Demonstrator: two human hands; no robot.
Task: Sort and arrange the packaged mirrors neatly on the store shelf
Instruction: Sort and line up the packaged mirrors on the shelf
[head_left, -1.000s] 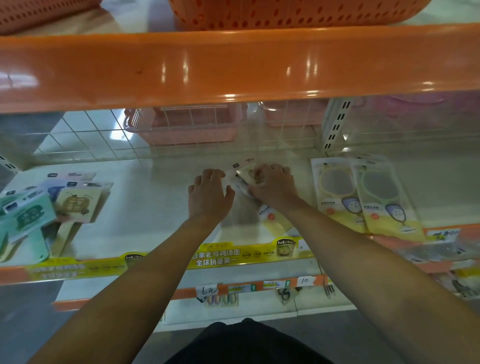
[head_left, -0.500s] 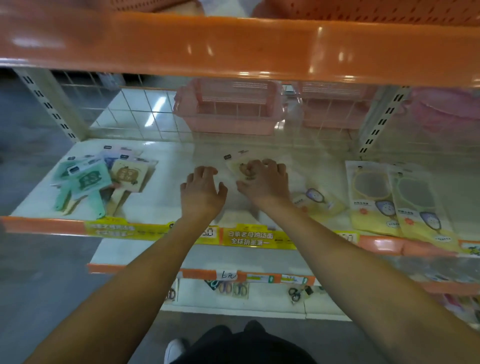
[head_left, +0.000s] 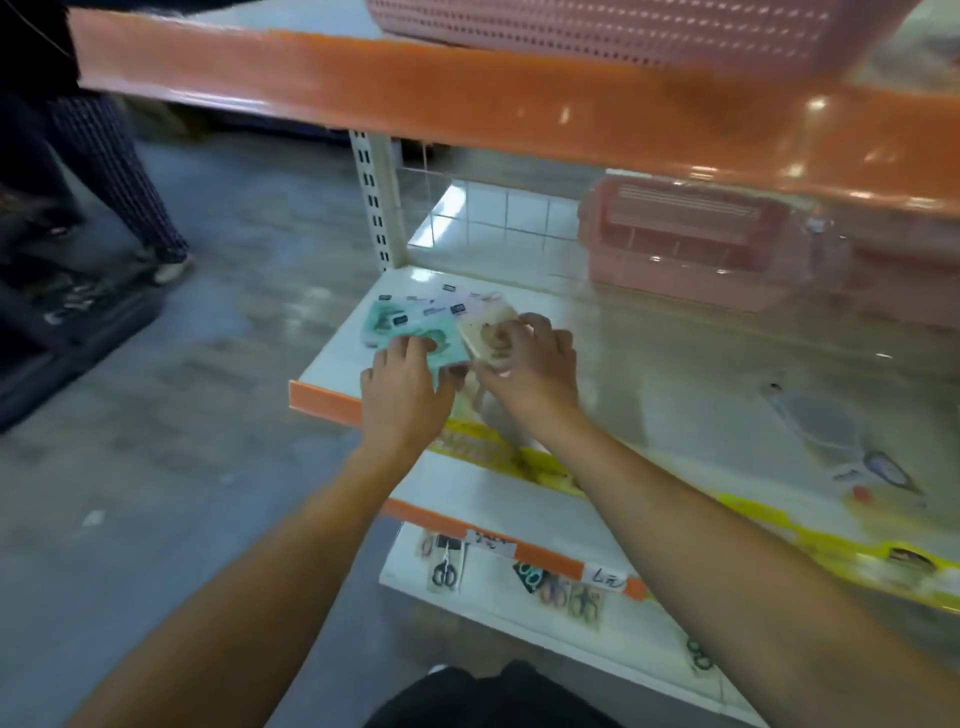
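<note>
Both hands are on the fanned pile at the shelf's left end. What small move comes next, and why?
Probably draw the beige mirror pack under the right hand square against the teal packs that the left hand rests on. The packs lie skewed and overlapping near the shelf corner, not yet lined up.

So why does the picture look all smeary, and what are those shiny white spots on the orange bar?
In the head view, the camera is moving, so the pink basket and the packaged mirror at the right smear, while the hands look sharper. The white spots are lamp glare on the glossy orange shelf edge. The wide lens also bends that edge.
</note>
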